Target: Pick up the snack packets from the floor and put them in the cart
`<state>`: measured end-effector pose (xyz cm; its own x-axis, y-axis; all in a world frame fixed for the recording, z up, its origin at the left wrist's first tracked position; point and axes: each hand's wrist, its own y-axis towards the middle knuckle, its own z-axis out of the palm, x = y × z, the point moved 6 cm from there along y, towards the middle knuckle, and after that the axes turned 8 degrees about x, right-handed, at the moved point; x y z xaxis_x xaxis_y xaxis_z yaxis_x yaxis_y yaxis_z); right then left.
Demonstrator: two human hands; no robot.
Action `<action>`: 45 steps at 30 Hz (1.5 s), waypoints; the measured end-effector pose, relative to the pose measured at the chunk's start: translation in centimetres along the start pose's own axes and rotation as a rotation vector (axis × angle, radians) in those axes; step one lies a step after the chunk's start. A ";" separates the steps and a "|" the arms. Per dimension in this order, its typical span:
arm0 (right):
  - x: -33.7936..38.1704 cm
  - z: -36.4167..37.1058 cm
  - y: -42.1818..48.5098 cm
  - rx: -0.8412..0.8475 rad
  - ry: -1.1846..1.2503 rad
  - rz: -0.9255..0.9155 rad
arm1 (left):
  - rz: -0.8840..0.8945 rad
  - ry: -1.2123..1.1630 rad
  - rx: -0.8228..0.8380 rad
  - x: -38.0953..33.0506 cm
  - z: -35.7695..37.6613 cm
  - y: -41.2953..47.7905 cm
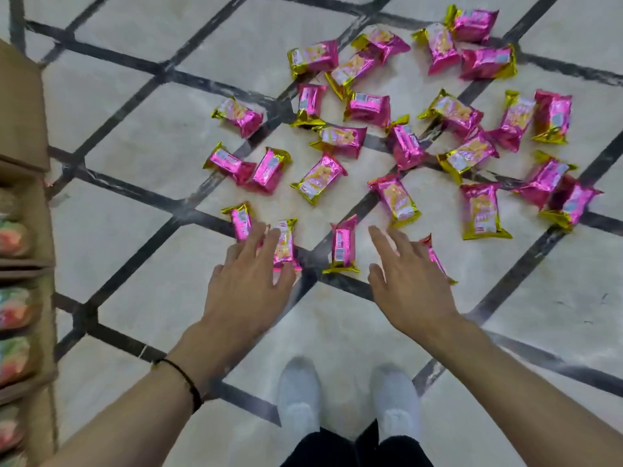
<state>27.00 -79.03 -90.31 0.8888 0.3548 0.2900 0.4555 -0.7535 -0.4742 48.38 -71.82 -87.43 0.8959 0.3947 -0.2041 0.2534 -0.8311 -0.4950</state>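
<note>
While the crinkly pink-and-gold foil snack packets point(320, 178) lie scattered across the glossy pale floor tiles point(141, 123) with dark stripes, bare tile nearer the feet, left hand point(249, 288) and right hand point(408, 288) reach palm-down, each grip wide and empty, fingers spread over the nearest packets.

The snack packets point(369, 109) are all shiny hot pink foil with crimped gold-yellow ends, some showing a pale yellow and white print. The floor point(135, 129) beneath is pale cream stone crossed by dark grey, near-black bands in a slanting grid, and the brown cardboard boxes point(20, 106) at the side hold blurred green and orange-red packs point(13, 308). White footwear point(298, 396), black trousers point(323, 449), and a thin black band point(188, 382) on one wrist
</note>
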 end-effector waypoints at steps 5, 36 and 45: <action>-1.8 8.9 4.7 -0.012 -0.020 0.004 | 0.023 0.077 -0.001 2.6 9.3 5.6; 0.9 9.2 8.8 -0.124 -0.098 0.043 | 0.012 -0.145 -0.196 5.0 12.3 8.5; 6.3 -12.1 0.6 -0.235 -0.181 0.013 | 0.124 -0.014 -0.318 0.1 -10.8 0.0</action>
<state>32.27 -83.91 -78.71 0.8984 0.4218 0.1220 0.4390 -0.8584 -0.2655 52.40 -75.97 -78.35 0.9225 0.2865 -0.2588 0.2459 -0.9528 -0.1780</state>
